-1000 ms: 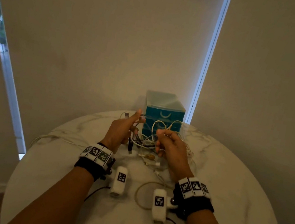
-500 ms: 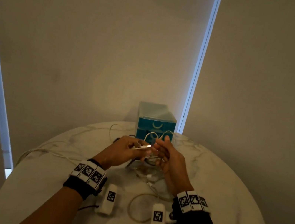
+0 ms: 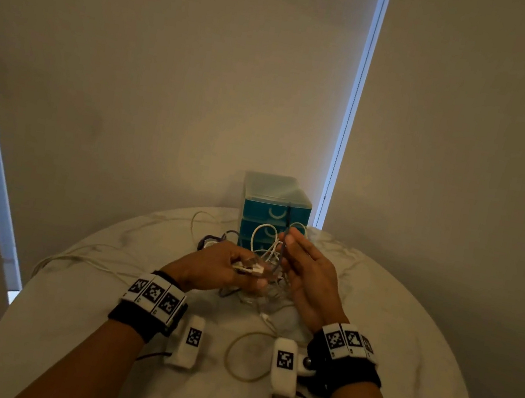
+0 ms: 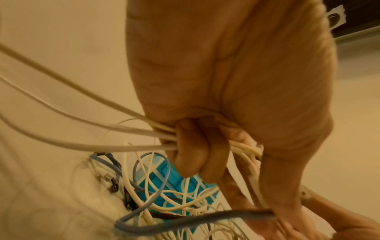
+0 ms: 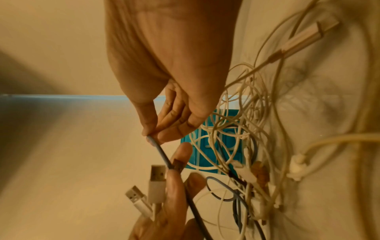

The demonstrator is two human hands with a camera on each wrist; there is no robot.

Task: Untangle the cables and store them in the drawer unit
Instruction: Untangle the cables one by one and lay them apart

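Both hands are raised over a round marble table (image 3: 406, 327). The left hand (image 3: 211, 268) clutches white cables (image 4: 92, 128) in curled fingers; the right hand (image 3: 307, 276) pinches a grey cable (image 5: 160, 151). The tangle hangs between them, before the teal drawer unit (image 3: 275, 208) against drawn blinds.

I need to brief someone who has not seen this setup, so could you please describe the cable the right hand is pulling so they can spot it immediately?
On the round marble table, in front of the teal drawer unit, both hands work a cable tangle. The right hand pinches one strand rising from it. That blue-grey cable is the dark one; its neighbours are nearly all white.
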